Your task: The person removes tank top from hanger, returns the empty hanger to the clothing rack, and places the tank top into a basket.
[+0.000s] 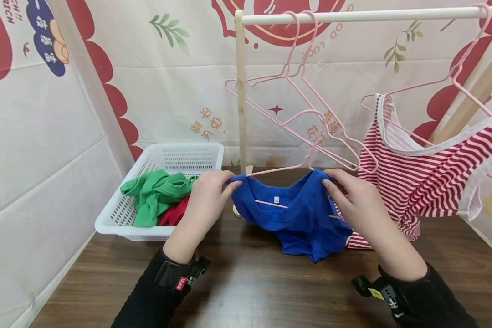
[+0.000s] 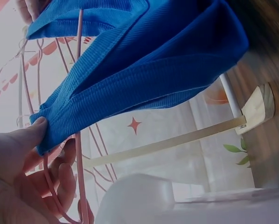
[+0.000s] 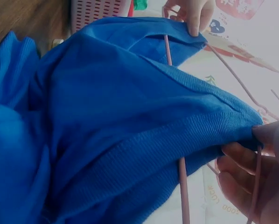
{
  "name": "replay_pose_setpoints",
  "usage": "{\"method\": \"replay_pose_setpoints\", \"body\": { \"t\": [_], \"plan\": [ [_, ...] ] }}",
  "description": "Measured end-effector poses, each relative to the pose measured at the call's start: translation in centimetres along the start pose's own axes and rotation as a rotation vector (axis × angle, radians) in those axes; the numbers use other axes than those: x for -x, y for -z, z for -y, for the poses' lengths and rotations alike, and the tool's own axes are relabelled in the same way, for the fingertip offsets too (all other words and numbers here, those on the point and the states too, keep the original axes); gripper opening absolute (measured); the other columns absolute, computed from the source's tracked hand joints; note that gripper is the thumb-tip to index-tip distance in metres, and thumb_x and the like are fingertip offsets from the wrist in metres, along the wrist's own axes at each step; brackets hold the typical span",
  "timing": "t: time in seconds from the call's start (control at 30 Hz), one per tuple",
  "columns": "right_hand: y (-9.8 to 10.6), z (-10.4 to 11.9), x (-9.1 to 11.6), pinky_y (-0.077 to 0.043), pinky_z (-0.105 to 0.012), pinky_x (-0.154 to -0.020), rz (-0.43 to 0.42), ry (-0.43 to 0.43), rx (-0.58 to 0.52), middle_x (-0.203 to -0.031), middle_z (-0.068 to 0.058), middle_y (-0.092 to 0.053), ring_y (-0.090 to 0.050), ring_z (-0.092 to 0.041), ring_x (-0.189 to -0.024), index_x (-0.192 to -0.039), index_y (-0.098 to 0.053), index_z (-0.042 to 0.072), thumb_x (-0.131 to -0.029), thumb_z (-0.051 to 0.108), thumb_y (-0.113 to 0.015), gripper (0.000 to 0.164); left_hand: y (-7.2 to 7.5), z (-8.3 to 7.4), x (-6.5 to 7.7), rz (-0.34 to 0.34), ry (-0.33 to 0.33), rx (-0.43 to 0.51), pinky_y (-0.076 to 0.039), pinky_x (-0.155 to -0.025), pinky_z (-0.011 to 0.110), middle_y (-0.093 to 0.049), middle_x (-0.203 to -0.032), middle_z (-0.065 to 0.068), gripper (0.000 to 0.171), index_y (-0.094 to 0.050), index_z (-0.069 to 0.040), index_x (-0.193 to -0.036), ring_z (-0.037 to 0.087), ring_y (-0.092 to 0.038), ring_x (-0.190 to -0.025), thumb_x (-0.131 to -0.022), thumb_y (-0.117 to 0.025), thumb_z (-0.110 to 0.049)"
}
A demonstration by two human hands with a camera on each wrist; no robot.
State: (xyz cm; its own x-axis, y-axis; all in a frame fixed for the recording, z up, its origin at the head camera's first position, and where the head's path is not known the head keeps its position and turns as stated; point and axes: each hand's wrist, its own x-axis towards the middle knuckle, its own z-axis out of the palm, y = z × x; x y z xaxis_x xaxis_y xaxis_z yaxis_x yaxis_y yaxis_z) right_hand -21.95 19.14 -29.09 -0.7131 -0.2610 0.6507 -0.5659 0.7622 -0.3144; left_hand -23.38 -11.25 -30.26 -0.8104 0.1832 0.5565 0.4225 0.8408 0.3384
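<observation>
Here, left fingers [image 1: 232, 187] and right fingers [image 1: 332, 189] pinch the blue top [image 1: 305, 221] by its shoulder edges (tabletop [image 1: 279, 287] stretches in front).

Brown wood-grain table [image 1: 246, 291] | white slotted basket [image 1: 184, 157], left | wooden rack foot [image 2: 257, 111]

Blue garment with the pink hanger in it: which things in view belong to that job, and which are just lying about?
Belongs, it seems:
blue garment
pink hanger inside it
rack, spare hangers
striped top, already hung
basket holding green cloth and red cloth, probably waiting

Just around:
printed backdrop
wrist straps
</observation>
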Motion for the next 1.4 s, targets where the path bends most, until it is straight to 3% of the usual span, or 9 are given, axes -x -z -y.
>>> {"method": "replay_pose_setpoints", "body": {
  "t": [0.1, 0.3, 0.37, 0.63, 0.83, 1.03, 1.4],
  "plan": [
    [0.0, 0.1, -0.1, -0.045, -0.039, -0.068, -0.020, -0.027, -0.027, -0.088, -0.008, -0.069, -0.058, -0.021, -0.073, -0.112, -0.067, 0.009, -0.099, 0.015, -0.057, 0.017, 0.0, 0.0, 0.0, -0.004, -0.005, 0.014, -0.049, -0.075, 0.036, -0.070, -0.088, 0.004, 0.021, -0.073, -0.010, -0.100, 0.022, -0.060, -0.083, -0.092, -0.068, -0.029],
    [0.4, 0.2, -0.3, -0.043, -0.010, -0.069, -0.038, -0.069, -0.108, -0.086, -0.005, -0.070, -0.062, -0.009, -0.075, -0.109, -0.069, 0.008, -0.099, 0.014, -0.057, 0.016, 0.5, -0.1, -0.2, -0.004, 0.005, 0.051, -0.050, -0.082, 0.039, -0.072, -0.098, 0.004, 0.024, -0.073, -0.010, -0.105, 0.023, -0.061, -0.093, -0.093, -0.067, -0.030],
    [0.5, 0.2, -0.3, -0.043, -0.006, -0.071, -0.034, -0.082, -0.141, -0.088, -0.007, -0.070, -0.063, -0.003, -0.077, -0.108, -0.069, 0.007, -0.099, 0.014, -0.057, 0.016, 0.7, -0.1, -0.2, -0.003, 0.008, 0.068, -0.050, -0.082, 0.039, -0.072, -0.101, 0.004, 0.025, -0.074, -0.010, -0.107, 0.023, -0.061, -0.094, -0.093, -0.067, -0.030],
    [0.7, -0.4, -0.3, -0.043, -0.005, -0.073, -0.067, -0.049, -0.169, -0.086, -0.007, -0.069, -0.061, 0.003, -0.077, -0.105, -0.068, 0.005, -0.098, 0.008, -0.058, 0.013, 0.8, 0.2, -0.4, -0.008, 0.018, 0.144, -0.048, -0.087, 0.040, -0.070, -0.109, 0.005, 0.025, -0.073, -0.010, -0.111, 0.023, -0.058, -0.102, -0.093, -0.067, -0.027],
    [1.3, -0.8, 0.0, -0.042, -0.007, -0.071, -0.083, -0.045, -0.150, -0.084, -0.008, -0.070, -0.059, 0.004, -0.075, -0.106, -0.068, 0.005, -0.098, 0.008, -0.058, 0.014, 1.4, 0.9, 0.0, 0.022, 0.095, 0.214, -0.047, -0.092, 0.042, -0.069, -0.111, 0.006, 0.027, -0.071, -0.010, -0.113, 0.023, -0.059, -0.105, -0.095, -0.064, -0.029],
    [2.0, -1.4, 0.2, -0.043, -0.005, -0.070, -0.094, -0.085, -0.177, -0.086, -0.011, -0.069, -0.058, 0.009, -0.073, -0.110, -0.068, 0.003, -0.097, 0.007, -0.058, 0.017, 1.8, 1.5, 0.1, 0.018, 0.171, 0.278, -0.051, -0.086, 0.042, -0.068, -0.108, 0.008, 0.027, -0.070, -0.010, -0.115, 0.024, -0.061, -0.097, -0.097, -0.062, -0.028],
    [3.1, -1.7, 0.4, -0.042, -0.007, -0.067, -0.146, -0.118, -0.169, -0.082, -0.008, -0.065, -0.055, 0.000, -0.071, -0.109, -0.068, 0.004, -0.098, 0.010, -0.058, 0.016, 1.3, 2.7, -0.2, -0.019, 0.309, 0.332, -0.052, -0.086, 0.042, -0.071, -0.105, 0.007, 0.029, -0.070, -0.012, -0.115, 0.022, -0.065, -0.094, -0.098, -0.060, -0.033]
  ]
}}
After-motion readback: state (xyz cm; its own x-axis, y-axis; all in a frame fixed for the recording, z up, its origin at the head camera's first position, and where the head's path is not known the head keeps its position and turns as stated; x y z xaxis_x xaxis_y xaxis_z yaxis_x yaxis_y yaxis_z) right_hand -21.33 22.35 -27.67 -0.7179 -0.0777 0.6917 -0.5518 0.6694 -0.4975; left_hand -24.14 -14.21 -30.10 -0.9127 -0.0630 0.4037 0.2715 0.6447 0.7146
